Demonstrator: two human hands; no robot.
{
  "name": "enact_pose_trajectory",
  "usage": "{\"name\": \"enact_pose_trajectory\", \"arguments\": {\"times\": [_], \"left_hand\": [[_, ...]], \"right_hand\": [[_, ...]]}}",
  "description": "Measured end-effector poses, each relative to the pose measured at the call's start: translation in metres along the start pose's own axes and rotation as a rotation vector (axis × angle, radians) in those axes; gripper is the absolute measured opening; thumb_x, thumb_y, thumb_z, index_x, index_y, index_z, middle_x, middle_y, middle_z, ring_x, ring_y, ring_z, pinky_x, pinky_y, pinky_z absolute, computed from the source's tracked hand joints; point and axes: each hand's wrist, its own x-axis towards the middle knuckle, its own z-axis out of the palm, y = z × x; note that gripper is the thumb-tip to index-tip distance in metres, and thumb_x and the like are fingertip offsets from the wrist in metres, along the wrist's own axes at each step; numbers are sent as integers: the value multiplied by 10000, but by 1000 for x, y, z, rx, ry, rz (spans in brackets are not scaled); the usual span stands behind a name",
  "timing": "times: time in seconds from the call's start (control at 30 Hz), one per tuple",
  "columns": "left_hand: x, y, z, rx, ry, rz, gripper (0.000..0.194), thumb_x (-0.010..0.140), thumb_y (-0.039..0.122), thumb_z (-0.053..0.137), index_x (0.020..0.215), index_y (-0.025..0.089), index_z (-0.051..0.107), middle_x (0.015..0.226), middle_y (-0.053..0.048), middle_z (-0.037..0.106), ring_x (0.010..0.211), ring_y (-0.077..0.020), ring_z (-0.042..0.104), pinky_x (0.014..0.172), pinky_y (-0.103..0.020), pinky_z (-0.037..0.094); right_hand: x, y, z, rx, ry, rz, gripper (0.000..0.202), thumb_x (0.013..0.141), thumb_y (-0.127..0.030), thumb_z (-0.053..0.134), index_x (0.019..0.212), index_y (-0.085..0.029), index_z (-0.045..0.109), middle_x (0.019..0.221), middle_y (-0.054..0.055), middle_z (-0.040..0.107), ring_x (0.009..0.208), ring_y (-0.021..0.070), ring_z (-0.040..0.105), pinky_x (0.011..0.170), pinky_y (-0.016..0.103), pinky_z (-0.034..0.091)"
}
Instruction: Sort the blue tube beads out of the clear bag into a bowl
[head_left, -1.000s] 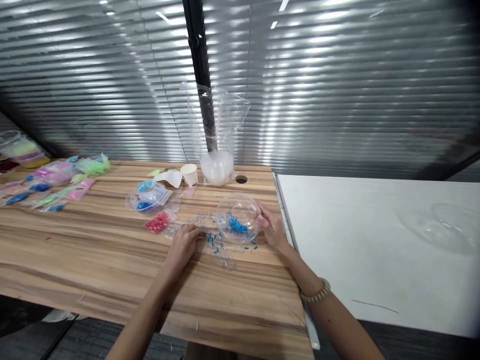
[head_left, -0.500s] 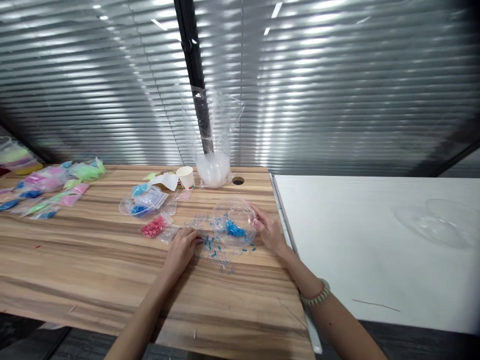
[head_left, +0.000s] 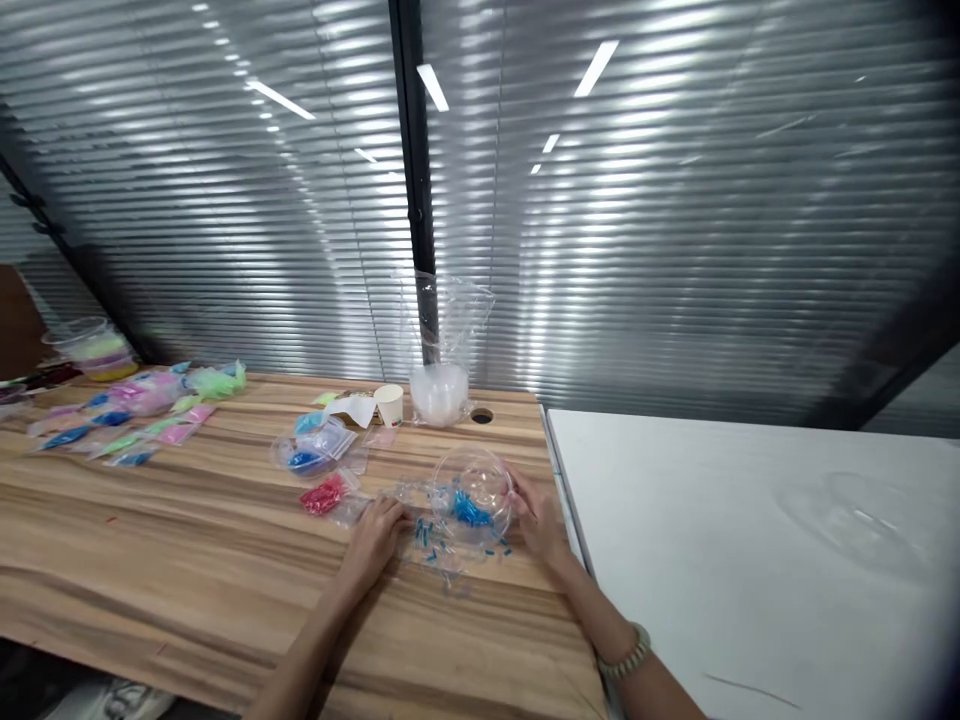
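Taking the clear bowl [head_left: 487,468] as the centre of the dial, it stands over the wooden table [head_left: 225,580] near its right edge, tilted towards the wearer, with a heap of short blue tubes [head_left: 470,510] inside. At 3 o'clock the right hand [head_left: 537,518] grasps the bowl's rim between thumb and fingers. At about 8 o'clock the left hand [head_left: 379,532] rests on the wood with its fingers curled down, the tips beside loose blue pieces [head_left: 424,533]; whether they pinch any, I cannot tell. Clear bits [head_left: 453,578] lie scattered at 7 o'clock. The red packet [head_left: 324,494] sits at 9 o'clock, just beyond the left hand, and a clear dish [head_left: 280,456] holding blue and pale packets lies between 9 and 10. Towards 11 stands the white cup [head_left: 389,402], with a small coloured mark near its base, too small to read; just left of it, white paper [head_left: 355,409] partly covers a brown wrapper [head_left: 346,396] whose pale print is illegible. Between 11 and 12, a clear bag [head_left: 439,397] holds white contents.
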Motion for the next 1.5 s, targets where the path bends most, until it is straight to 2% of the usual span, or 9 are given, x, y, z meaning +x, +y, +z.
{"name": "enact_pose_trajectory", "arguments": {"times": [0.17, 0.3, 0.57, 0.73, 0.87, 0.93, 1.03, 1.23, 1.5], "left_hand": [[7, 7, -6, -153, 139, -3, 190, 851, 223, 393, 742, 177, 542, 748, -40, 579, 724, -174, 538, 677, -279, 437], [22, 30, -8, -178, 163, 97, 201, 880, 222, 393, 751, 174, 540, 735, -29, 572, 716, -159, 543, 675, -264, 439], [64, 73, 25, -100, 69, 434, 261, 903, 86, 341, 917, 158, 592, 912, -59, 597, 851, -141, 566, 759, -252, 463], [61, 69, 26, -157, 136, 516, 272, 927, 117, 363, 1076, 179, 582, 1075, -77, 608, 1032, -157, 552, 890, -295, 447], [58, 49, 1, -160, 249, 347, 208, 925, 205, 426, 1016, 163, 608, 957, -76, 642, 924, -168, 580, 829, -291, 452], [60, 37, -12, -113, 179, 204, 199, 906, 262, 461, 899, 156, 629, 862, -66, 653, 824, -172, 587, 758, -278, 450], [62, 19, -25, -21, -46, 40, 246, 854, 309, 515, 708, 143, 623, 684, -39, 630, 660, -161, 560, 639, -253, 415], [60, 7, -25, -75, -408, -84, 170, 699, 140, 516, 728, 134, 683, 735, -41, 676, 703, -168, 595, 628, -221, 412], [61, 15, -25, -75, -542, -146, 140, 633, 175, 602, 718, 116, 696, 687, -42, 677, 674, -170, 592, 585, -205, 403]], "right_hand": [[3, -3, 1, 4, 7, -28, 541, 903, -520, 350, 1264, -161, 532, 895, 64, 627, 737, 166, 560, 658, 260, 460], [5, -8, -2, -7, 34, -6, 541, 900, -520, 354, 1241, -149, 550, 829, 60, 625, 704, 168, 561, 641, 264, 462], [6, -15, -6, -50, 53, -27, 577, 892, -528, 357, 1263, -124, 538, 817, 63, 635, 678, 169, 559, 634, 265, 453], [7, -14, -10, -72, 51, -56, 561, 897, -507, 361, 1283, -133, 521, 813, 54, 632, 669, 163, 550, 643, 265, 454], [7, -12, -10, -60, 57, -39, 562, 894, -514, 362, 1269, -132, 533, 832, 58, 643, 705, 171, 569, 659, 261, 457], [7, -10, -10, -58, 41, -27, 572, 891, -522, 366, 1273, -129, 529, 854, 63, 646, 721, 177, 575, 654, 259, 458], [6, -6, -11, -78, 48, -28, 585, 891, -525, 363, 1291, -125, 512, 834, 55, 638, 725, 180, 573, 662, 262, 452], [7, 4, -14, -129, 68, -20, 548, 899, -506, 362, 1298, -161, 509, 859, 42, 642, 765, 187, 585, 683, 259, 450], [9, 5, -14, -163, 69, -58, 552, 894, -510, 388, 1287, -148, 525, 813, 56, 643, 756, 194, 578, 659, 264, 442]]}}
